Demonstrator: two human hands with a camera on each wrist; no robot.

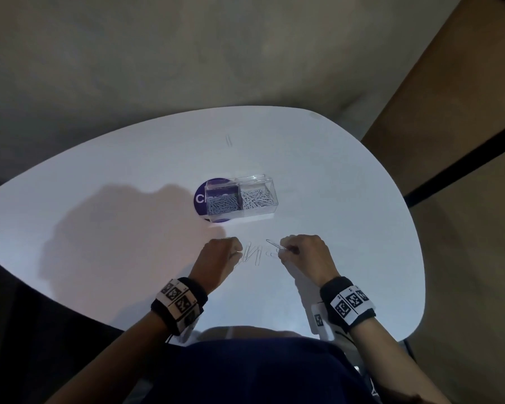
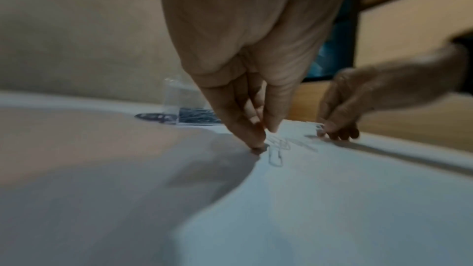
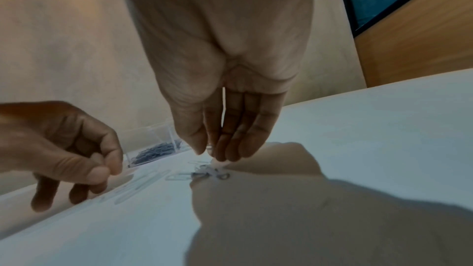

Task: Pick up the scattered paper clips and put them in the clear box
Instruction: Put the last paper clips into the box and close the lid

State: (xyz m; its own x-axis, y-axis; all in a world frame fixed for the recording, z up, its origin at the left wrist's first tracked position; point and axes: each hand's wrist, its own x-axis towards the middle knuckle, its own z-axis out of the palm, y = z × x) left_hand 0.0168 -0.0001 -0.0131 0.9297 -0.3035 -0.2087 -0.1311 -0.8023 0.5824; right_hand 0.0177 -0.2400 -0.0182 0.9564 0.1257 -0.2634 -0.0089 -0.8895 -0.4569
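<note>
Centre frame in the head view, the clear box point(image 1: 241, 199) sits on the white counter point(image 1: 99, 223), paper clips filling both compartments (its left half over a purple round sticker point(image 1: 200, 196)). Below it, loose paper clips point(image 1: 252, 253) lie between the hands. The left hand point(image 1: 220, 259) pinches one clip by fingertips; the right hand point(image 1: 302, 255) pinches another, lifted. A lone clip point(image 1: 229, 140) lies farther up

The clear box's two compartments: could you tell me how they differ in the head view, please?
The clear box left compartment sits over a purple round sticker, so it looks purple-backed; the right compartment sits over white table. The left clips look bluish-grey, the right ones whiter. Both hold piled clips.
</note>
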